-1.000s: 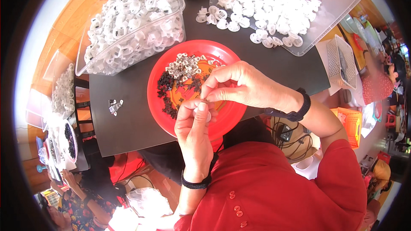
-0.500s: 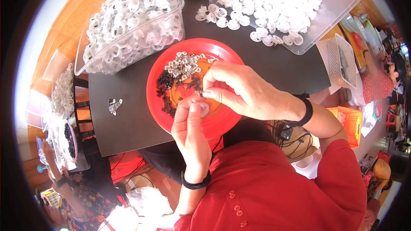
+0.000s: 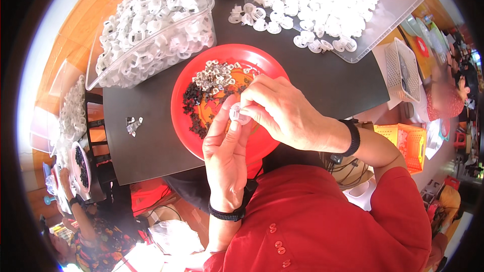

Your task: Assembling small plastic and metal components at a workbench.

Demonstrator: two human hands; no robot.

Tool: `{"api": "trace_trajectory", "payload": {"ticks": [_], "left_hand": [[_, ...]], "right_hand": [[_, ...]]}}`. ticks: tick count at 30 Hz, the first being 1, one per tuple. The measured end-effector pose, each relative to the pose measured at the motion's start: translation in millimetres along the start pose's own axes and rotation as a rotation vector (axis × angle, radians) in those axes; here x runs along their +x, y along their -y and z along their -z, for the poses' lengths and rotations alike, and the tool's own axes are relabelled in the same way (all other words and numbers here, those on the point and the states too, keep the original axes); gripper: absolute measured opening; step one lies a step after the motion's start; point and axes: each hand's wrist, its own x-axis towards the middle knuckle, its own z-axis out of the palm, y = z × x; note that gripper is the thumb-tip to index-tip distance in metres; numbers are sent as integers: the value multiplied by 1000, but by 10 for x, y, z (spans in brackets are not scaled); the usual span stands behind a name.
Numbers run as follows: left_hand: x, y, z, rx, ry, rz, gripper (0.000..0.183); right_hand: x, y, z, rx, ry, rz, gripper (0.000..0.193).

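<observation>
Over a red round tray (image 3: pixel 182 121), a small round white plastic part (image 3: pixel 239 114) is pinched between the fingertips of my left hand (image 3: pixel 225 153). My right hand (image 3: pixel 290 113) comes in from the right, its thumb and index finger closed at the top of that same part. Whether a smaller piece sits between the right fingertips is hidden. In the tray lie a heap of small silvery metal pieces (image 3: pixel 214 75) and, along its left side, small black pieces (image 3: pixel 192 102).
A clear bin (image 3: pixel 151 35) heaped with white parts stands at the far left. Another clear bin (image 3: pixel 388 17) lies far right, white parts (image 3: pixel 317 12) spilling onto the dark table (image 3: pixel 146 156). Several metal pieces (image 3: pixel 133 126) lie left of the tray. A co-worker's arm (image 3: pixel 83 216) shows at left.
My left hand has turned and raised the white part, which now faces up. My right fingertips have moved from just above it onto it.
</observation>
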Motion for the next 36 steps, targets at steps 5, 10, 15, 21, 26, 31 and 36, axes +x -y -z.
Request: {"api": "trace_trajectory", "payload": {"ticks": [5,10,15,21,26,31,36], "left_hand": [[-4,11,-6,33,-18,-9,44],[-13,30,-18,37,-19,-59,43],[-16,79,-3,47,-23,-77,42],[-14,100,15,49,22,-107,41],[-15,116,20,55,55,-118,41],[-4,147,-75,55,-4,-151,39],[-20,129,-48,56,-14,-110,37]], "right_hand": [[-33,45,-1,-61,21,44,5],[-48,48,-16,-197,26,125,9],[-31,83,16,-245,38,159,13],[-42,47,21,-63,-13,105,14],[-43,70,10,232,-143,-144,8],[-45,84,-32,563,-156,-261,6],[-42,127,-26,507,-153,-287,6]]}}
